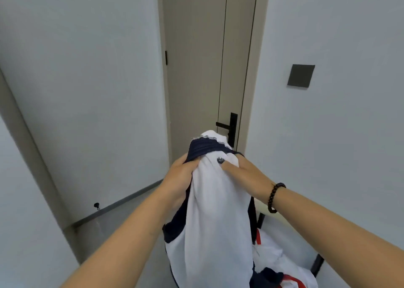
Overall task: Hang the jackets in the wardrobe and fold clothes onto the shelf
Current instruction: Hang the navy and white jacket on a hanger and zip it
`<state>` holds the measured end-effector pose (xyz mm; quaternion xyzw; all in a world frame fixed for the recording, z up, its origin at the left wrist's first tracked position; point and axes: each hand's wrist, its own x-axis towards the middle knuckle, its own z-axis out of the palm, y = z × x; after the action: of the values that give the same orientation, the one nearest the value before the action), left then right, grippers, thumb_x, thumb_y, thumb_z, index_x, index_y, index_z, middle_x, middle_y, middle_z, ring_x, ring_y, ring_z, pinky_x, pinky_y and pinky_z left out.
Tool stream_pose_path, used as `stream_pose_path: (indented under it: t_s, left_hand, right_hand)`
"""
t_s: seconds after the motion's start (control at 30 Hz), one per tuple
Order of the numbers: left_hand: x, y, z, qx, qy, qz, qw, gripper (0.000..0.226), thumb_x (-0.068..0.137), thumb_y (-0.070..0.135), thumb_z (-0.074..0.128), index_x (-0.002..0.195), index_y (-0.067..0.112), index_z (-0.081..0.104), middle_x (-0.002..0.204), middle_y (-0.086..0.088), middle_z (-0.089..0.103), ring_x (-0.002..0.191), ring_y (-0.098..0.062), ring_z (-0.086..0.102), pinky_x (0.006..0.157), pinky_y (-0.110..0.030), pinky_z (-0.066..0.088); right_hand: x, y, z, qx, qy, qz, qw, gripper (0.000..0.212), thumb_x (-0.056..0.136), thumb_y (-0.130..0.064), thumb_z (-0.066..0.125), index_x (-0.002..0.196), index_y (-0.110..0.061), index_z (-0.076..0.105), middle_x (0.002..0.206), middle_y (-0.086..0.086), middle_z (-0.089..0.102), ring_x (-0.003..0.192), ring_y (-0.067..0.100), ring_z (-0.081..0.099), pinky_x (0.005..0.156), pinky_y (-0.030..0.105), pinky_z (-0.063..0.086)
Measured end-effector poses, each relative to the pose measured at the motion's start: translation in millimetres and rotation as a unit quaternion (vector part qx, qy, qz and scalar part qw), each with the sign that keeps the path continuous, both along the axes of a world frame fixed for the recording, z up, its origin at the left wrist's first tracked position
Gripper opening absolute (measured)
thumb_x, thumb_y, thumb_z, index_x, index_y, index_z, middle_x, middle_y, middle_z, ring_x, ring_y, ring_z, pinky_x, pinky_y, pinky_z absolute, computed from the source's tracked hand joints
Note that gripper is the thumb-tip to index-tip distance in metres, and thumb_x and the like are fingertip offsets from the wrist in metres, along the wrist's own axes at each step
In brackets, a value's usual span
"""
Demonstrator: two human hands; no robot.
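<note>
Forearms fill the near field, ours, both reaching forward. Left hand [179,174] grips the jacket [216,211] at its upper edge, fingers curled into the bunched fabric by the navy collar band. Right hand [242,176] holds the same top edge from the right, thumb laid across the white cloth just beside a metal snap [220,160]; its other fingers go behind the fabric and we cannot tell how they lie. A dark bead bracelet [276,198] sits on the right wrist.

Jacket: white body, navy trim, held up between the hands at mid-frame and hanging down toward the near edge. It is off any surface. No hanger seen in it (could be hidden inside the folds).

Near right, below the jacket: a heap of more clothes [282,266], white with red and navy, lying on what looks like a dark-framed chair or rack [317,263], partly cut off.

Far: a closed door [196,69] with a black handle [228,126], a grey switch plate [301,75] on the right wall, a pale panel on the left. Wardrobe not in view, as far as we can tell.

Step in hand, our judgement: jacket picked from the heap and being sorted out at the collar, ahead of hanging. Task looks early; the heap remains.

Next move calls for finding the shoulders, getting a hanger in, then turning toward the wardrobe rail.
</note>
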<state>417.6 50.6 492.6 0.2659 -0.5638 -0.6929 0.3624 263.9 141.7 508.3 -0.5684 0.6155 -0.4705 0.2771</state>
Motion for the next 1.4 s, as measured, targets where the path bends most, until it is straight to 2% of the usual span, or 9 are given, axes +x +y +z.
stream_pose_path:
  t_s: [0.27,0.43,0.57,0.67,0.83,1.07,1.2,1.3,1.4]
  left_hand:
    - [-9,1,56,-0.058,0.064,0.052,0.995,0.018,0.096,0.015,0.054,0.090,0.023,0.070,0.083,0.008,0.076,0.074,-0.004,0.072,0.055,-0.015,0.052]
    - [0,-12,79,-0.031,0.121,0.134,0.983,0.013,0.094,0.018,0.057,0.090,0.014,0.069,0.080,0.003,0.076,0.072,-0.010,0.072,0.060,-0.022,0.057]
    - [16,-31,59,0.065,0.115,0.151,0.980,0.025,0.090,0.020,0.063,0.108,0.004,0.069,0.104,-0.010,0.074,0.098,-0.023,0.070,0.088,-0.035,0.056]
    - [38,-44,27,0.102,0.041,0.129,0.986,0.030,0.088,0.016,0.062,0.114,0.002,0.068,0.111,-0.014,0.071,0.105,-0.029,0.067,0.095,-0.038,0.052]
    - [92,-42,-13,0.111,-0.061,0.096,0.987,0.018,0.088,0.031,0.060,0.081,0.017,0.069,0.070,0.003,0.061,0.056,-0.011,0.054,0.059,-0.024,0.040]
    - [142,-29,-34,-0.078,-0.130,0.167,0.974,0.042,0.085,0.043,0.067,0.122,0.039,0.045,0.123,0.017,0.055,0.105,0.003,0.058,0.078,-0.017,0.054]
    - [156,-38,-41,-0.165,-0.182,0.179,0.953,0.108,0.071,0.055,0.075,0.148,0.039,0.000,0.151,0.019,0.018,0.135,-0.006,0.032,0.110,-0.036,0.039]
    - [164,-48,-56,-0.205,-0.252,0.262,0.909,0.130,0.057,0.064,0.076,0.143,0.046,-0.020,0.151,0.027,0.001,0.131,0.002,0.020,0.112,-0.032,0.033]
    - [181,-60,-85,-0.222,-0.284,0.333,0.872,0.116,0.073,0.042,0.074,0.145,0.042,-0.017,0.150,0.014,0.022,0.123,-0.005,0.043,0.101,-0.029,0.045]
  right_hand:
    - [-7,29,-40,0.033,0.013,0.056,0.998,0.072,0.056,-0.066,0.079,0.112,-0.072,0.033,0.115,-0.043,0.051,0.105,-0.019,0.052,0.077,0.004,0.047]
    - [6,5,-47,-0.013,0.031,-0.033,0.999,0.008,0.089,-0.031,0.066,0.086,-0.024,0.069,0.084,-0.012,0.072,0.081,0.007,0.068,0.063,0.012,0.051]
    - [33,-27,-16,-0.072,0.062,-0.063,0.993,0.032,0.095,-0.017,0.054,0.064,-0.012,0.048,0.063,0.000,0.056,0.054,0.001,0.050,0.050,0.012,0.037]
    - [52,-55,10,-0.101,0.046,-0.071,0.991,0.025,0.094,-0.017,0.052,0.079,0.002,0.058,0.078,0.016,0.064,0.066,0.018,0.058,0.060,0.031,0.046]
    - [88,-98,41,-0.108,-0.009,-0.066,0.992,0.022,0.091,-0.013,0.049,0.093,-0.008,0.070,0.098,0.006,0.070,0.090,0.017,0.063,0.076,0.023,0.048]
    - [143,-149,49,-0.082,-0.056,-0.051,0.994,0.014,0.085,-0.016,0.058,0.086,-0.015,0.072,0.088,-0.002,0.072,0.085,0.014,0.066,0.074,0.028,0.054]
    - [180,-172,46,-0.050,-0.043,-0.020,0.998,0.009,0.082,-0.018,0.063,0.085,-0.011,0.068,0.087,0.005,0.071,0.087,0.023,0.068,0.075,0.037,0.056]
    - [208,-185,44,-0.033,-0.019,0.010,0.999,0.018,0.081,-0.019,0.064,0.089,-0.003,0.065,0.092,0.013,0.070,0.088,0.028,0.068,0.078,0.044,0.056]
    - [232,-198,42,-0.020,0.020,0.038,0.999,0.019,0.082,-0.019,0.063,0.087,-0.001,0.064,0.091,0.013,0.070,0.087,0.028,0.068,0.077,0.044,0.056]
